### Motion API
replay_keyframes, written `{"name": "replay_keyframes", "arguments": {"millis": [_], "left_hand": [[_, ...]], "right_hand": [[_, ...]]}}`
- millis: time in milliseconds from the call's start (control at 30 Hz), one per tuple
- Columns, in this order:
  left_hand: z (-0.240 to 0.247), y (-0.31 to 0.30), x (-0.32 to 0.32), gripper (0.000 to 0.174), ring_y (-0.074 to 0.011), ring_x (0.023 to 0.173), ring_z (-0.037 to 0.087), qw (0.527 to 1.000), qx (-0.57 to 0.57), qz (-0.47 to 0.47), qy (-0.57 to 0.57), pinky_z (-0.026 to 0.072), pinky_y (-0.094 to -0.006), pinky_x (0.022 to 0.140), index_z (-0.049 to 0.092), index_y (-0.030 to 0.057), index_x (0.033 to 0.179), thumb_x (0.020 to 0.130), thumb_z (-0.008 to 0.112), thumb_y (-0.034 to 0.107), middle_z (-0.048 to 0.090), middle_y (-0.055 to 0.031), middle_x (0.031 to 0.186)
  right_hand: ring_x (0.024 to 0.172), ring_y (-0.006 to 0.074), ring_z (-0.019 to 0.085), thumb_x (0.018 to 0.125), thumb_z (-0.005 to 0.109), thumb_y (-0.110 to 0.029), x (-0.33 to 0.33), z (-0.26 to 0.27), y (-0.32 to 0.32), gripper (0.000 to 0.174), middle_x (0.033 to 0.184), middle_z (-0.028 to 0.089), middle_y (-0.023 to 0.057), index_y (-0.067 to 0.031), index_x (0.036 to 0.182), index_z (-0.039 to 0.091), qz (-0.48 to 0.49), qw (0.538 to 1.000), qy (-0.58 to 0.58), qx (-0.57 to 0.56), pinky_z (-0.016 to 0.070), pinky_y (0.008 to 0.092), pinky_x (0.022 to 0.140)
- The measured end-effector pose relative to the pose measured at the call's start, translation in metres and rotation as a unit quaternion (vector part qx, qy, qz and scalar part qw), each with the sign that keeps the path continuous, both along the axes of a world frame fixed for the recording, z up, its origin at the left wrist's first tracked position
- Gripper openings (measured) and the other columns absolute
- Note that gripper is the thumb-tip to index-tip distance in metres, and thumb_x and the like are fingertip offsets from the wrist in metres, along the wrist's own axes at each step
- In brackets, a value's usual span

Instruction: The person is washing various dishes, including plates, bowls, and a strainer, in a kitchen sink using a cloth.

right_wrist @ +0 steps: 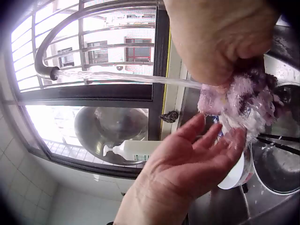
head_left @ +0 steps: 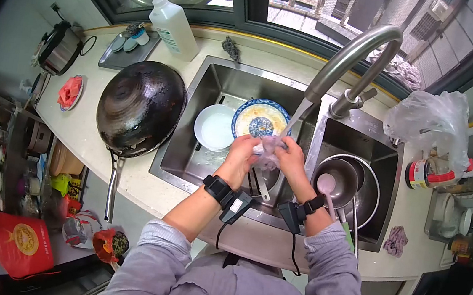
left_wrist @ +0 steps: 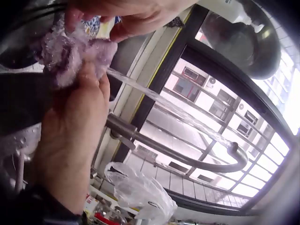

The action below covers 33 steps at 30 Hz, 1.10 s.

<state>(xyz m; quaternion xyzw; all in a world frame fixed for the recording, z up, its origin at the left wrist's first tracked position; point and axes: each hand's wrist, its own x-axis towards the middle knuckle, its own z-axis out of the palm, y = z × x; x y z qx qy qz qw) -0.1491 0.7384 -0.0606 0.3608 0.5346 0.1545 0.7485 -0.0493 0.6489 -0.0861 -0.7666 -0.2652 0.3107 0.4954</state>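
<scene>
Head view: over the steel left basin (head_left: pixel 182 161), holding a white bowl (head_left: pixel 214 128) and blue-rimmed plate (head_left: pixel 262 118), fuzzy purple cloth (head_left: pixel 270 153) is gripped by the right hand (head_left: pixel 293 164), touched by the left hand (head_left: pixel 240 159), fingers loosely extended.

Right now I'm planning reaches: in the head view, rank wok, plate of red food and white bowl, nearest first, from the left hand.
From the left hand:
1. White bowl, in left basin
2. Wok, left on counter
3. Plate of red food, far left
</scene>
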Motion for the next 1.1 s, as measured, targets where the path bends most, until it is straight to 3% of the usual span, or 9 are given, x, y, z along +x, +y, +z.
{"name": "replay_keyframes", "arguments": {"millis": [133, 200, 367, 600, 800, 900, 1000, 1033, 1100], "left_hand": [[-0.050, 0.023, -0.016, 0.027, -0.0189, 0.070, 0.056, 0.996, -0.031, 0.008, 0.084, 0.0478, -0.0300, 0.056, 0.048, 0.0036, 0.104, 0.079, 0.051, 0.013, 0.057, -0.0077, 0.088], [-0.075, 0.027, -0.015, 0.026, -0.0202, 0.071, 0.057, 0.992, -0.117, 0.013, -0.047, 0.0500, -0.0329, 0.055, 0.048, 0.0023, 0.104, 0.079, 0.051, 0.010, 0.057, -0.0096, 0.091], [-0.106, 0.027, 0.007, 0.026, -0.0229, 0.076, 0.059, 0.997, -0.054, 0.055, -0.018, 0.0512, -0.0348, 0.056, 0.046, -0.0009, 0.103, 0.077, 0.047, 0.002, 0.056, -0.0125, 0.092], [-0.035, 0.019, -0.015, 0.026, -0.0248, 0.068, 0.060, 0.989, 0.127, 0.030, 0.062, 0.0517, -0.0310, 0.045, 0.041, -0.0032, 0.094, 0.068, 0.042, -0.002, 0.054, -0.0170, 0.089], [-0.018, 0.010, -0.033, 0.030, -0.0248, 0.066, 0.059, 0.986, 0.148, -0.066, 0.034, 0.0540, -0.0315, 0.045, 0.036, -0.0006, 0.098, 0.069, 0.041, -0.005, 0.051, -0.0164, 0.088], [-0.012, -0.008, -0.029, 0.040, -0.0255, 0.065, 0.059, 0.987, 0.122, -0.108, 0.009, 0.0542, -0.0321, 0.045, 0.031, 0.0030, 0.107, 0.070, 0.039, -0.007, 0.051, -0.0164, 0.091], [-0.003, -0.024, -0.026, 0.048, -0.0249, 0.065, 0.060, 0.984, 0.058, -0.157, -0.053, 0.0542, -0.0327, 0.044, 0.030, 0.0066, 0.114, 0.069, 0.039, -0.008, 0.052, -0.0142, 0.092], [-0.005, -0.026, -0.028, 0.048, -0.0249, 0.065, 0.060, 0.983, 0.062, -0.167, -0.052, 0.0542, -0.0327, 0.044, 0.030, 0.0066, 0.114, 0.069, 0.039, -0.008, 0.052, -0.0142, 0.092], [-0.005, -0.027, -0.030, 0.048, -0.0243, 0.064, 0.060, 0.969, 0.118, -0.194, -0.101, 0.0543, -0.0322, 0.042, 0.032, 0.0077, 0.113, 0.068, 0.040, -0.008, 0.052, -0.0139, 0.092]], "right_hand": [[0.075, 0.0185, 0.058, 0.073, 0.051, -0.008, 0.007, -0.028, -0.007, 0.028, 0.084, 0.060, 0.0131, -0.0025, 0.101, 0.054, -0.027, 0.998, -0.051, 0.005, 0.0455, 0.0290, 0.064], [0.071, 0.0131, 0.057, 0.074, 0.050, -0.005, 0.010, -0.037, -0.014, 0.027, 0.084, 0.059, 0.0086, 0.0003, 0.100, 0.053, -0.024, 0.996, -0.081, 0.001, 0.0459, 0.0249, 0.060], [0.073, 0.0102, 0.057, 0.080, 0.049, -0.007, 0.005, -0.011, -0.027, 0.025, 0.085, 0.059, 0.0076, 0.0001, 0.104, 0.050, -0.048, 0.997, 0.059, 0.014, 0.0451, 0.0211, 0.056], [0.059, 0.0080, 0.051, 0.079, 0.054, -0.010, -0.001, 0.000, -0.041, 0.024, 0.072, 0.053, 0.0029, -0.0010, 0.101, 0.052, -0.095, 0.991, 0.076, 0.053, 0.0431, 0.0213, 0.049], [0.058, 0.0085, 0.052, 0.077, 0.057, -0.010, -0.015, 0.016, -0.045, 0.025, 0.077, 0.056, 0.0052, -0.0013, 0.100, 0.052, -0.133, 0.983, 0.099, 0.082, 0.0444, 0.0211, 0.050], [0.065, 0.0111, 0.056, 0.075, 0.051, -0.005, -0.030, 0.023, -0.038, 0.028, 0.091, 0.058, 0.0094, -0.0025, 0.103, 0.053, -0.184, 0.945, 0.187, 0.195, 0.0465, 0.0233, 0.056], [0.103, 0.0188, 0.050, 0.075, 0.046, 0.003, -0.049, 0.006, -0.036, 0.040, 0.111, 0.052, 0.0115, -0.0039, 0.114, 0.048, -0.028, 0.986, -0.023, 0.164, 0.0400, 0.0278, 0.085], [0.104, 0.0218, 0.049, 0.076, 0.042, 0.006, -0.052, 0.003, -0.033, 0.040, 0.116, 0.048, 0.0141, -0.0044, 0.114, 0.048, 0.086, 0.984, 0.017, 0.155, 0.0371, 0.0286, 0.089], [0.108, 0.0259, 0.046, 0.074, 0.040, 0.009, -0.061, -0.011, -0.018, 0.042, 0.122, 0.043, 0.0161, -0.0047, 0.113, 0.049, 0.096, 0.980, -0.094, 0.149, 0.0358, 0.0315, 0.091]]}}
